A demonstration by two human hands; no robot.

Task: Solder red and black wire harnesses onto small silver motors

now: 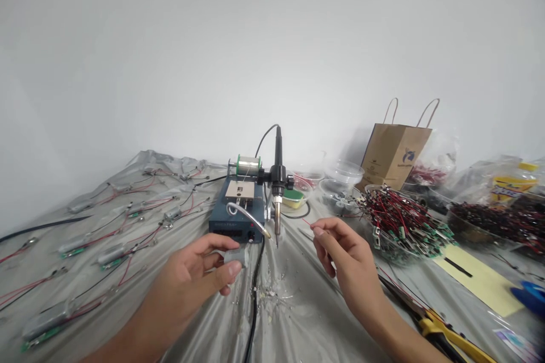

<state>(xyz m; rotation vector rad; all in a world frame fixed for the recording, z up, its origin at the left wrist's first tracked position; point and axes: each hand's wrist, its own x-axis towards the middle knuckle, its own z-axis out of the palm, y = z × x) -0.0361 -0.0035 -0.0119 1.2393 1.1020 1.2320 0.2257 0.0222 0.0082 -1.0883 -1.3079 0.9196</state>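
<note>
Between the thumb and fingers of my left hand (200, 269) is a small grey cylindrical part (235, 257), which looks like a battery cell or motor. My right hand (343, 255) pinches a thin red wire (307, 223), its end pointing up and left. Between and beyond the hands, a soldering iron (277, 181) is clamped tip down in a stand. Left of it sits a blue soldering station (221, 210) carrying a solder spool (248, 165). A curved metal solder guide tube (251, 217) ends close to the iron's tip.
Several wired grey cylinder assemblies (114, 252) lie across the left side. At the right stand a bowl of wired connectors (402, 227), a paper bag (392, 153) and yellow-handled pliers (438, 326). A sponge tub (293, 198) is behind the iron; solder bits (272, 293) litter the sheet below.
</note>
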